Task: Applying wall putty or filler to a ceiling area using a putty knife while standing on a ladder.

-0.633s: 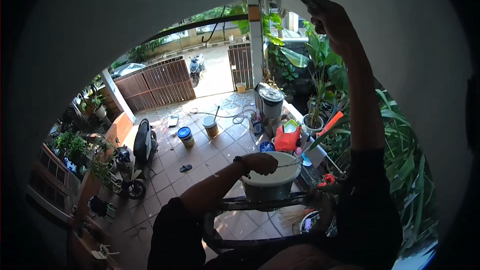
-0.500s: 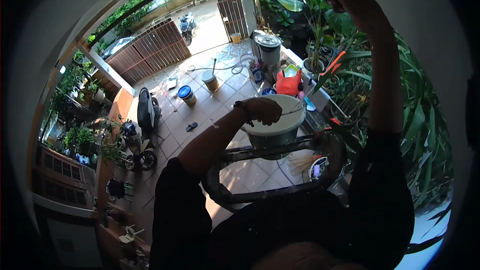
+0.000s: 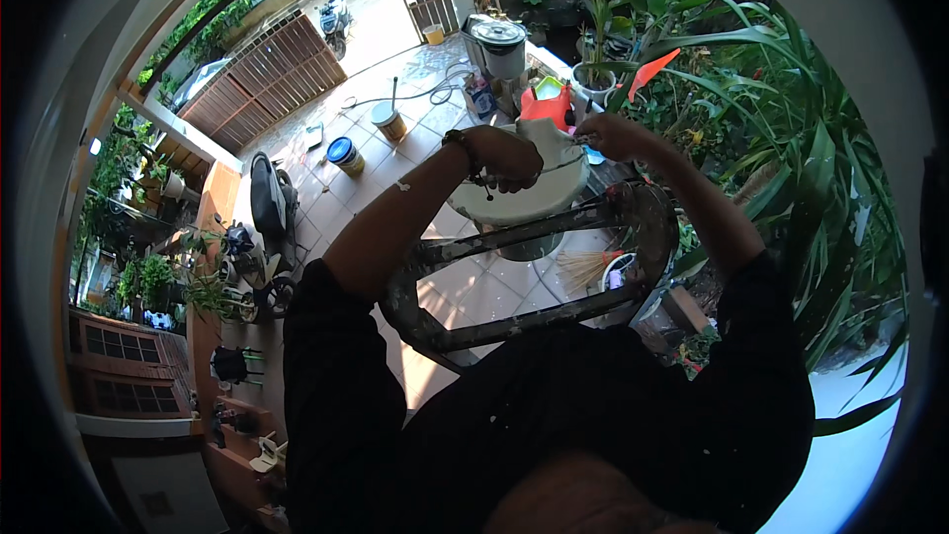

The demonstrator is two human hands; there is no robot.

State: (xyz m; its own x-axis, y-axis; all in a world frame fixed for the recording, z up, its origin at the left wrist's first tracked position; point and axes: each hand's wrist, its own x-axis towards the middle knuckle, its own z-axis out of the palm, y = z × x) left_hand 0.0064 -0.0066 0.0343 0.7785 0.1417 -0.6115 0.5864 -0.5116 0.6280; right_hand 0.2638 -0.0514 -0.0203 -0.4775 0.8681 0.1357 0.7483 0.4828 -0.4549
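Observation:
Straight ahead and below me, a pale bucket point(image 3: 473, 200) holds whitish material. My left hand point(image 3: 502, 158) is closed over its near left part, around the thin wire handle point(image 3: 563, 166) that runs across the opening. My right hand point(image 3: 615, 136) is closed at the right rim, gripping a putty knife. The knife's broad, pale-coated blade point(image 3: 546, 141) points left over the bucket's far side; its grip is mostly hidden by my fingers. Between my body and the bucket is the dark, paint-spattered top frame of a ladder point(image 3: 524, 324).
On the tiled floor far below stand a blue-lidded can point(image 3: 345, 155) and a paint can point(image 3: 388, 122) with a stick in it. A motorcycle point(image 3: 269, 200) is at left. Long-leaved plants point(image 3: 791, 138) crowd the right side. A broom point(image 3: 585, 269) lies under the ladder.
My right hand has come down from overhead to the bucket with the putty knife. My left hand stays on the bucket's handle. The view has tilted, shifting the scene up and left.

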